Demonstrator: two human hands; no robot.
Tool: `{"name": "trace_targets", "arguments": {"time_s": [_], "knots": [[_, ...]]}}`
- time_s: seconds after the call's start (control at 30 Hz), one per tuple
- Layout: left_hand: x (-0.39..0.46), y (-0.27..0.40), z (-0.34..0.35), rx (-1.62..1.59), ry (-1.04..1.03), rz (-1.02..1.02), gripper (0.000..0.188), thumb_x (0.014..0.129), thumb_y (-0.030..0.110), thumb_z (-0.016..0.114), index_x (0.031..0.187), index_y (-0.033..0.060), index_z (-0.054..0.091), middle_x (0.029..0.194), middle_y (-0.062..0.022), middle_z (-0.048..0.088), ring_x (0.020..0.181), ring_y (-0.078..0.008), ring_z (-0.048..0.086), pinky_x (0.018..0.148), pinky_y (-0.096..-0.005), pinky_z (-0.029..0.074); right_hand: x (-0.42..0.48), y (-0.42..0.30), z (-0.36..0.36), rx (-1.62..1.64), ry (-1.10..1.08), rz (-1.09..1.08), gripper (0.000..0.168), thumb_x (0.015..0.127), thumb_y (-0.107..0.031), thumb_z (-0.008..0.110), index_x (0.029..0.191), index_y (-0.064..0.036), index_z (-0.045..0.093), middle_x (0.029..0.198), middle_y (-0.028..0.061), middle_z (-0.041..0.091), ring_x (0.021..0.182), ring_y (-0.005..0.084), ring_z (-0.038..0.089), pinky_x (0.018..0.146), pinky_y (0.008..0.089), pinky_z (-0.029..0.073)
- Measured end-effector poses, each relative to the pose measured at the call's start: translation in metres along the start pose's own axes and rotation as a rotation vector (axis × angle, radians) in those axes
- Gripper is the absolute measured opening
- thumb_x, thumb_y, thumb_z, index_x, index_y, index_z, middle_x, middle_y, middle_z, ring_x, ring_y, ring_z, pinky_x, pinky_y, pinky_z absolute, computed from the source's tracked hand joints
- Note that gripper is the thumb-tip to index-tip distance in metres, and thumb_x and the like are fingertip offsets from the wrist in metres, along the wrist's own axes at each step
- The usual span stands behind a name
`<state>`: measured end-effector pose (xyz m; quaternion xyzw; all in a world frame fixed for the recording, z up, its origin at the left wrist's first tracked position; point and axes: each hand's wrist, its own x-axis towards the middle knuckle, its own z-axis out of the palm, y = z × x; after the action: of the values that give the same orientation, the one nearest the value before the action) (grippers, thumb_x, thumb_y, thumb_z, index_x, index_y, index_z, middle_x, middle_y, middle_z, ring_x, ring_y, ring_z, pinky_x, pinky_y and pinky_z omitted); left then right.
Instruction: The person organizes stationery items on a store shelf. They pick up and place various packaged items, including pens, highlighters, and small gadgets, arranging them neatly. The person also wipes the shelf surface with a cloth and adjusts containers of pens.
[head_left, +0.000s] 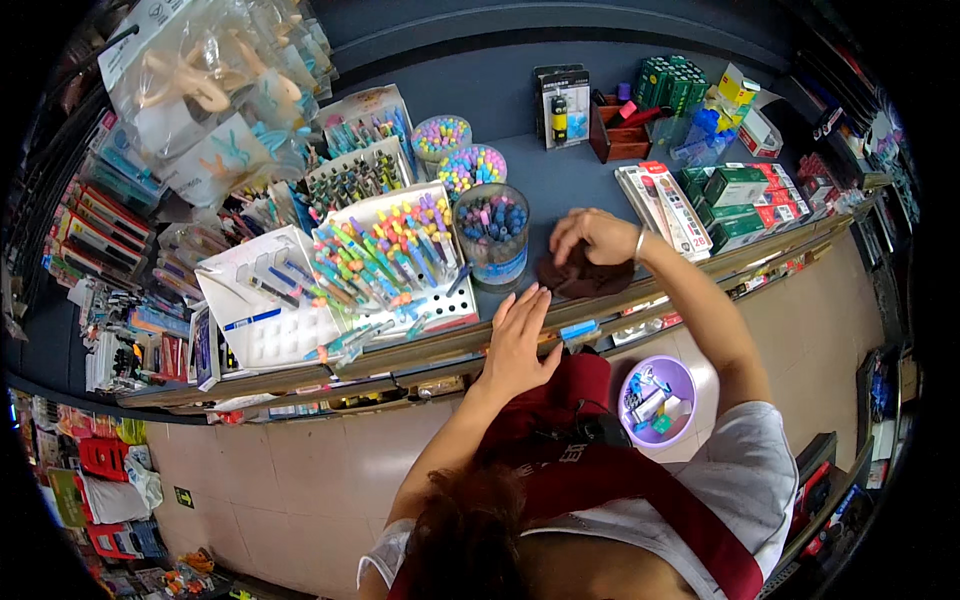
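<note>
On the dark shelf before me lies a crumpled brown cloth (600, 281), close to the front edge. My right hand (598, 238) is over it with curled fingers; whether they grip the fabric cannot be made out. My left hand (521, 341) is at the shelf's wooden front edge, palm down and holding nothing, its thumb apart from the fingers. Its fingertips reach the cloth's left side. Just left of the cloth stands a clear round tub (491, 244) of dark blue and pink pens. A white display box (386, 262) packed with colourful pens sits beyond that tub.
Two tubs of pastel-capped pens (472, 169) stand farther back. Bagged wooden items (202, 97) hang at the upper left. To the right are a wooden organiser (621, 135), flat pencil packs (664, 210) and green boxes (739, 187). A purple basin (690, 420) holds loose items below.
</note>
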<state>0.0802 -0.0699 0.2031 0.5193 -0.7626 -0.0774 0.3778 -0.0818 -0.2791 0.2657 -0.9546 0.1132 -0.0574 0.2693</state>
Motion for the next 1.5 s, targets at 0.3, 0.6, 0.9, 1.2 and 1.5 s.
{"name": "trace_targets", "arguments": {"time_s": [0.3,0.6,0.9,1.2,1.5], "knots": [[-0.015,0.023,-0.013,-0.141,0.169,-0.104,0.067,0.076,0.011,0.068,0.133,-0.0065,0.036,0.134,-0.0257,0.042,0.131,-0.0404,0.036,0.108,-0.0465,0.032,-0.008,-0.023,0.006,-0.078,0.165,0.186,0.043,0.060,0.002,0.054,0.098,-0.010,0.069,0.101,0.0164,0.066,0.096,0.0365,0.061,0.088,0.0426,0.048],[-0.032,0.029,-0.028,-0.172,0.185,-0.210,0.076,0.079,0.013,0.070,0.138,-0.0062,0.026,0.135,-0.0288,0.036,0.126,-0.0435,0.038,0.105,-0.0447,0.033,-0.026,-0.086,-0.049,-0.460,0.176,0.415,0.026,0.063,-0.004,0.059,0.084,-0.011,0.074,0.083,0.0148,0.068,0.087,0.0339,0.063,0.080,0.0416,0.051],[-0.034,0.043,-0.022,-0.274,0.256,-0.244,0.077,0.078,0.010,0.072,0.139,-0.0046,0.027,0.131,-0.0259,0.040,0.121,-0.0365,0.046,0.102,-0.0420,0.039,0.016,-0.098,-0.019,-0.306,0.418,0.359,0.102,0.062,-0.043,0.084,0.136,0.006,0.033,0.132,0.0274,0.045,0.124,0.0400,0.042,0.103,0.0440,0.035],[-0.038,0.042,-0.040,-0.302,0.303,-0.235,0.082,0.077,0.011,0.072,0.140,-0.0067,0.023,0.133,-0.0278,0.036,0.119,-0.0381,0.045,0.099,-0.0426,0.040,0.034,-0.128,0.032,-0.023,0.893,0.195,0.088,0.057,-0.026,0.087,0.127,0.001,0.041,0.113,0.0192,0.059,0.107,0.0318,0.058,0.093,0.0373,0.046],[0.047,0.024,-0.007,-0.105,0.488,-0.102,0.096,0.063,0.012,0.082,0.140,-0.0027,0.026,0.128,-0.0245,0.043,0.114,-0.0418,0.045,0.097,-0.0479,0.038,-0.024,-0.133,0.039,-0.017,0.840,0.189,0.099,0.050,-0.027,0.092,0.129,-0.001,0.039,0.125,0.0176,0.051,0.117,0.0302,0.052,0.100,0.0373,0.041]]}}
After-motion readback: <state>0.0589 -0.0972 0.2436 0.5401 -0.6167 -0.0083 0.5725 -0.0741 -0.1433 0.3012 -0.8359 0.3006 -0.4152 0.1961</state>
